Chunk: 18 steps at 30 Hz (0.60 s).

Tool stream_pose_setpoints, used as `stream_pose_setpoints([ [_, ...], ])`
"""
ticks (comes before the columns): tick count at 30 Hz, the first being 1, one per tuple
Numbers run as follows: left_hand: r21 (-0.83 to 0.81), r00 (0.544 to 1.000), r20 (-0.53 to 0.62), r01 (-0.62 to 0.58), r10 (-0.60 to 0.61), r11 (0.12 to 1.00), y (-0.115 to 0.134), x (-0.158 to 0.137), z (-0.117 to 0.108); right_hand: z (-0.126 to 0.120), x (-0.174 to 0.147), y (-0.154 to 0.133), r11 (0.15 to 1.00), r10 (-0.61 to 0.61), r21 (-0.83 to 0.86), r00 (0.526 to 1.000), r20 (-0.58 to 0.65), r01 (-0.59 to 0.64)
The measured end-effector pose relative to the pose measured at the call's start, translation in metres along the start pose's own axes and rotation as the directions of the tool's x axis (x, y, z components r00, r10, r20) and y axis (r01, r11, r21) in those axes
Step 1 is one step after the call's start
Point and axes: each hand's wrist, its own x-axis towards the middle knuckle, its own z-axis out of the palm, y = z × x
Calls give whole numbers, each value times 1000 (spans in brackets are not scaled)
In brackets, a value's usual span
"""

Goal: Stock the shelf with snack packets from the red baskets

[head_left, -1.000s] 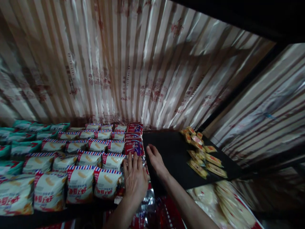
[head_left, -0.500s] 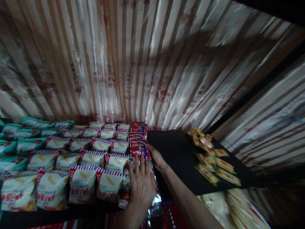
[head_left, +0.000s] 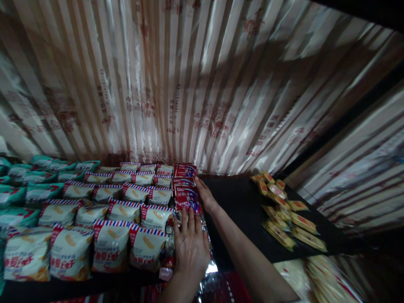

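Observation:
My left hand [head_left: 192, 242] lies palm down with its fingers stretched forward, the tips at the near edge of a red and purple snack packet [head_left: 187, 198]. Silvery packaging shows around and partly under this hand. My right hand [head_left: 206, 196] rests on edge along the right side of the red packets, fingers straight and pointing toward the back. Behind the front red packet, more red packets [head_left: 184, 170] lie in a column. Just left of them stand rows of white snack bags [head_left: 147, 247] with red and blue striped tops.
Teal bags [head_left: 43, 191] fill the far left. On the black surface [head_left: 233, 210] to the right lies a loose group of small yellow packets [head_left: 277, 206]. Pale plastic-wrapped packs [head_left: 328, 280] are at the lower right. A pleated printed sheet [head_left: 195, 84] hangs behind.
My right hand has slid farther back along the side of the red packets. My left hand stays flat in nearly the same place. The view has shifted slightly.

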Motion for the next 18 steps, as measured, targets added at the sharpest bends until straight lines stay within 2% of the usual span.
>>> stream_pose_setpoints([
  [3,0,1000,-28,3,-3,1000,-1,0,3,9,9,-1,994,60,89,994,88,-68],
  [6,-2,1000,-31,3,-3,1000,-1,1,5,12,17,8,990,87,105,991,102,-98],
  [12,-9,1000,16,19,-19,1000,2,4,4,13,25,21,994,56,91,990,126,-68],
  [16,-10,1000,-15,8,-8,1000,2,3,4,13,21,16,997,42,52,984,173,-51],
  [18,-17,999,-40,9,-10,1000,1,2,2,12,20,12,1000,9,-2,992,129,-9],
])
